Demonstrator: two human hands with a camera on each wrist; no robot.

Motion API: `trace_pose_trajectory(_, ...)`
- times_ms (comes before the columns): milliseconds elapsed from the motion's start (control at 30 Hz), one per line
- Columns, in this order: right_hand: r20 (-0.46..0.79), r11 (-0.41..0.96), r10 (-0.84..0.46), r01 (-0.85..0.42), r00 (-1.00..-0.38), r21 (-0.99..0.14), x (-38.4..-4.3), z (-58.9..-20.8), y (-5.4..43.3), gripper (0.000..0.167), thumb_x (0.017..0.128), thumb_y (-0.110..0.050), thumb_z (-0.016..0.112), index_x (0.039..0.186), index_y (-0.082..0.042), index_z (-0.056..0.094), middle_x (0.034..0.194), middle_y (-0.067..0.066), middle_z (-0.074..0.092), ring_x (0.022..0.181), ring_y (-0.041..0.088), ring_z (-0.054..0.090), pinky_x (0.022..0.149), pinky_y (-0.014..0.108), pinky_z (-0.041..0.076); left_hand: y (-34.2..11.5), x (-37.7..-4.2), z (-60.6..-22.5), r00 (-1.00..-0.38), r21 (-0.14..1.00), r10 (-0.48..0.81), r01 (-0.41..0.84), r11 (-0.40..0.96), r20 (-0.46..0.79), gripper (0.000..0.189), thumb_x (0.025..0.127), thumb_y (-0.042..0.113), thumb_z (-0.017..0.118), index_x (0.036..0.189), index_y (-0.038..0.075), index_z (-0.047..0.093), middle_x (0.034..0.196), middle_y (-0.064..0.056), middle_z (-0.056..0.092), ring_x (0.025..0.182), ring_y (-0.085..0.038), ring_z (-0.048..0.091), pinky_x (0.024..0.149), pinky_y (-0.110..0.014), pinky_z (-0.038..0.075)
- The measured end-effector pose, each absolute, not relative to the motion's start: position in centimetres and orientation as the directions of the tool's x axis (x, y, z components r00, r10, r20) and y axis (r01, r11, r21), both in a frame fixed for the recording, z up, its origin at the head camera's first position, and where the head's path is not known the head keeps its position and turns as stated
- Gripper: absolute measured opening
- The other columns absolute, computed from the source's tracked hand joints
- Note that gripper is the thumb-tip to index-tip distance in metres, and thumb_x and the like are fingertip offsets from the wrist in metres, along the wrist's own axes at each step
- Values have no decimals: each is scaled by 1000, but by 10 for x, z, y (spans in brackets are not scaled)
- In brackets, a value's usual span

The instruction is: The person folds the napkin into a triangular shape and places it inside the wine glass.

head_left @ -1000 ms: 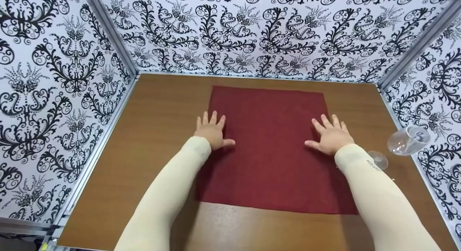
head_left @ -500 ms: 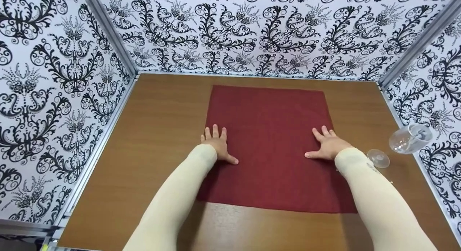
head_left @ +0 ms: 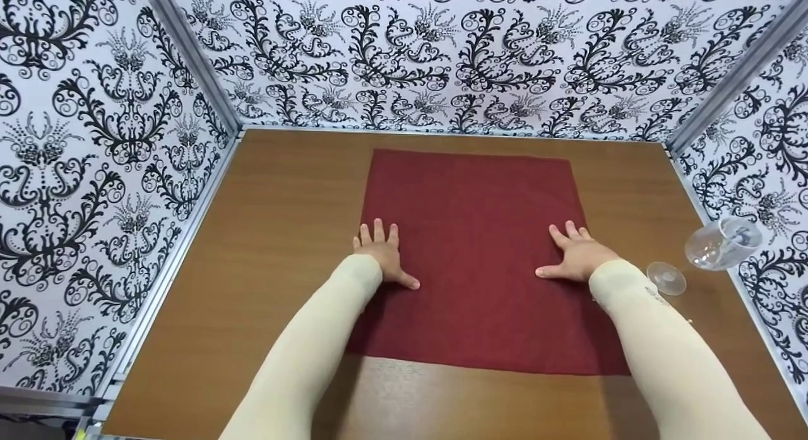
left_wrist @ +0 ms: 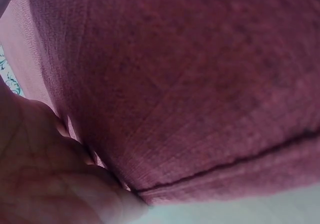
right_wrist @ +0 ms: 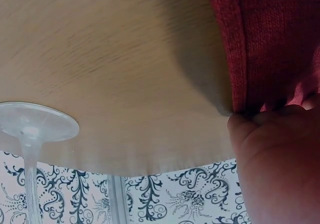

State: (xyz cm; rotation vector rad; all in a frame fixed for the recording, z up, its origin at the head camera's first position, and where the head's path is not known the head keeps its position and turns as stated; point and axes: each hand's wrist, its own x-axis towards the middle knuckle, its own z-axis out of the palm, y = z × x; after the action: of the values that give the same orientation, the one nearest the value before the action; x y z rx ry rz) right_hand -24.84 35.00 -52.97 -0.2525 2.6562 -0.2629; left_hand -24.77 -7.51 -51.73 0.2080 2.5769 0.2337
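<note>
A dark red cloth (head_left: 476, 257) lies flat on the brown wooden table. On its left edge rests my left hand (head_left: 383, 257), fingers straight and spread, thumb pointing inward. My right hand (head_left: 579, 259) rests on the right edge in the same way, fingers spread. In the left wrist view the palm (left_wrist: 55, 174) lies against the cloth (left_wrist: 190, 84), whose stitched hem shows. The right wrist view has the hand (right_wrist: 285, 154) touching the hemmed cloth edge (right_wrist: 240, 49). Neither hand grips anything.
A clear stemmed glass (head_left: 719, 244) stands at the right, close to my right forearm; its round foot (right_wrist: 37, 120) shows in the right wrist view. Patterned black-and-white panels (head_left: 410, 61) with metal posts (head_left: 189, 55) enclose the table's back and sides.
Over the last second my left hand came down and toward me onto the cloth's left edge. My right hand lowered slightly. Both have stayed nearly still for the latest half second.
</note>
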Motion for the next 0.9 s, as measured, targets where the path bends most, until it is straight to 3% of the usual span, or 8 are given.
trace_pose_trajectory(900,-416,962,-229,-141,-880,-233,-249,-531,350,125,86,-79,65,167,2,15,166,45,2,151,69,7,119,77,24,-75,-250,-517,-839,219,196,94,971,-508,145,71,76,83,171,13,-3,175,-22,-15,161,-51,-13,131,-64,4)
